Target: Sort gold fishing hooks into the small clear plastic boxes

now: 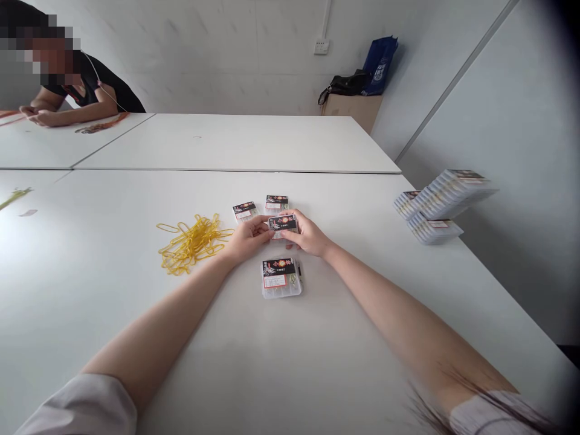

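Observation:
Between both hands is a small clear plastic box with a black printed label [282, 224]. My left hand [248, 240] grips its left side, and my right hand [308, 234] grips its right side with the thumb across the front. Nearer to me lies a similar clear box [281, 279], flat on the table, with small pieces showing inside. Just beyond my hands are two more labelled boxes, one at the left [244, 210] and one at the right [277, 203]. A loose pile of yellow rubber bands [194, 244] lies left of my left hand.
Stacks of the same boxes [446, 196] stand by the right edge of the white table [226, 362]. A second table [254, 142] adjoins it. A person [95, 90] sits at the far left near orange strands [104, 124]. Bags [379, 63] rest on a carton behind.

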### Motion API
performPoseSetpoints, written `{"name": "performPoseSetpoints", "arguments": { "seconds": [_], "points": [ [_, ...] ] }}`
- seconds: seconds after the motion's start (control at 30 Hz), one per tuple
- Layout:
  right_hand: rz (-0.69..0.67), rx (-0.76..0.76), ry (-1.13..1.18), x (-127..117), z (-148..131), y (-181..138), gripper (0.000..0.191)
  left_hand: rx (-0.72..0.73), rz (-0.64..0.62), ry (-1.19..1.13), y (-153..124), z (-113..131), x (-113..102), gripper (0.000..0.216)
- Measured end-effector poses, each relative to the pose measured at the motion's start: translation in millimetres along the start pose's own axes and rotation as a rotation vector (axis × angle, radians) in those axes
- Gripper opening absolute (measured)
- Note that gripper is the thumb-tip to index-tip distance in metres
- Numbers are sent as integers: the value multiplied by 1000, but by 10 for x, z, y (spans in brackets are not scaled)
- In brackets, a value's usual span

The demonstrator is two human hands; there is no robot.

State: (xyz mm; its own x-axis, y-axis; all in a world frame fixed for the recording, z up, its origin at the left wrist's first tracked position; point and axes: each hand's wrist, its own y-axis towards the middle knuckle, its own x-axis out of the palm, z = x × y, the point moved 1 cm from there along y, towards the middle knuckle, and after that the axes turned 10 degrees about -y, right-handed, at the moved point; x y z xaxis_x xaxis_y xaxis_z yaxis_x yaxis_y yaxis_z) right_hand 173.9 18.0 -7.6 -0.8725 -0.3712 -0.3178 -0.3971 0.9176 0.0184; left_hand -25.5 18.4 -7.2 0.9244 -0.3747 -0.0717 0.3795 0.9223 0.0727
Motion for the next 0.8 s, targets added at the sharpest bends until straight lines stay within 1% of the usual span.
{"name": "performPoseSetpoints", "arguments": {
  "seconds": [0.1, 0.23, 0.4, 0.53, 0.67, 0.8],
  "points": [
    [17, 11, -18, 11, -13, 7, 41, -16, 11, 23, -14, 38, 2, 51],
    [47, 20, -28, 39, -38, 18, 36, -35, -4, -18, -33, 63, 6, 54],
    [26, 2, -24, 29, -29, 36, 33, -19, -7, -54, -41, 60, 22, 58],
    [19, 29, -38, 14, -19, 35, 27, -22, 3, -41, -31, 53, 25, 57],
    [25, 42, 4, 35, -30, 6, 29, -38, 30, -10, -20, 25, -4, 55],
    [29, 43, 32, 74, -53, -55, 33, -34, 39, -28, -15, 16, -11, 53]
  ]
}}
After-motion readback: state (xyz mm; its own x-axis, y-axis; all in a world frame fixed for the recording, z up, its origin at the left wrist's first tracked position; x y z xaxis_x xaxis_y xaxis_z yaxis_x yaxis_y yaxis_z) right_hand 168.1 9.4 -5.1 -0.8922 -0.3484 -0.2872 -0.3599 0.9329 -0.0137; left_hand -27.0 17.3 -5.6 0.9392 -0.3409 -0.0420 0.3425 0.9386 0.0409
